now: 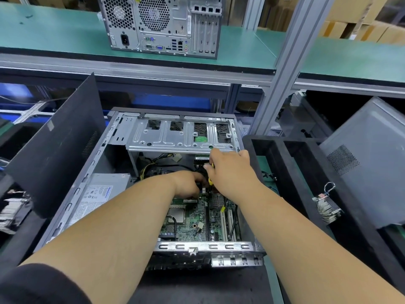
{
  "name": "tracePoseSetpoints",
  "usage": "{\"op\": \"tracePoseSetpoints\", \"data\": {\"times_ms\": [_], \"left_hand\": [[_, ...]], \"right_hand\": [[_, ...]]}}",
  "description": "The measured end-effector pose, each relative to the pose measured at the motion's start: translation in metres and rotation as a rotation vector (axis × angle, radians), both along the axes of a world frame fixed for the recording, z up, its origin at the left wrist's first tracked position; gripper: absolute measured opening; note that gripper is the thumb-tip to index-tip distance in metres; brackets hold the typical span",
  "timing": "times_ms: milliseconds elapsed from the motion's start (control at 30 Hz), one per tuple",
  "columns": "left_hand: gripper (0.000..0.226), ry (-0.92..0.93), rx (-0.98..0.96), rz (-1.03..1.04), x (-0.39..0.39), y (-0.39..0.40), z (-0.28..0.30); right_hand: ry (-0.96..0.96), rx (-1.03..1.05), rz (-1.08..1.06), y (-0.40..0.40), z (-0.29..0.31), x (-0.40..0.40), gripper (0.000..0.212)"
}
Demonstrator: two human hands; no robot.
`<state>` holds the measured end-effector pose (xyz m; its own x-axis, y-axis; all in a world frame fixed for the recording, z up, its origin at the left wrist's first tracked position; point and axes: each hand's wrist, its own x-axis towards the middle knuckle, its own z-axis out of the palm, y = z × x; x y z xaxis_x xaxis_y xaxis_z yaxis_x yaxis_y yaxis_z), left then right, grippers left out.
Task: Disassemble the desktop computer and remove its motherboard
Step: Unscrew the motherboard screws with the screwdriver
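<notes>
Head view: one open desktop computer case point(92, 172), lying on its side on the work surface, side panel off. Inside, low in the chassis: green motherboard point(190, 222), in place, with white expansion slots at its right side; silver power supply point(98, 194) at the left wall; perforated metal drive cage point(179, 134) across the far end. Left hand point(188, 185): reached into the case above the motherboard's far edge, fingers curled downward among black cables; whether they grip anything cannot be told. Right hand point(230, 170): just right of the left hand, fingers closed round a yellow-handled tool point(210, 181), apparently a screwdriver, its shaft pointing down toward the board. Dark side panel point(59, 145): propped upright against the case's left side. Second computer tower point(160, 25): standing on the green shelf point(54, 38) above, rear ports facing the camera. Grey case panel point(370, 159): leaning at far right, beside a black foam tray point(306, 194).
</notes>
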<state>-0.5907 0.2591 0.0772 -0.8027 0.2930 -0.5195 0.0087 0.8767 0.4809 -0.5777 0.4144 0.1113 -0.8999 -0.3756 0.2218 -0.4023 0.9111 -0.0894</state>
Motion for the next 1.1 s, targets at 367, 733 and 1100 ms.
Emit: {"op": "tracePoseSetpoints", "data": {"times_ms": [367,733,1100], "left_hand": [[0.054,-0.009,-0.014,-0.002,0.0007,0.0010,0.0017],[0.054,-0.015,-0.011,0.012,0.0010,0.0009,0.0012],[0.051,-0.028,0.001,0.030,0.0022,0.0016,0.0023]], "right_hand": [[-0.027,-0.019,0.006,0.0009,0.0025,0.0009,0.025],[-0.021,-0.034,0.022,0.0009,0.0028,0.0013,0.019],[-0.050,-0.064,0.029,0.0019,0.0044,0.0014,0.017]]}}
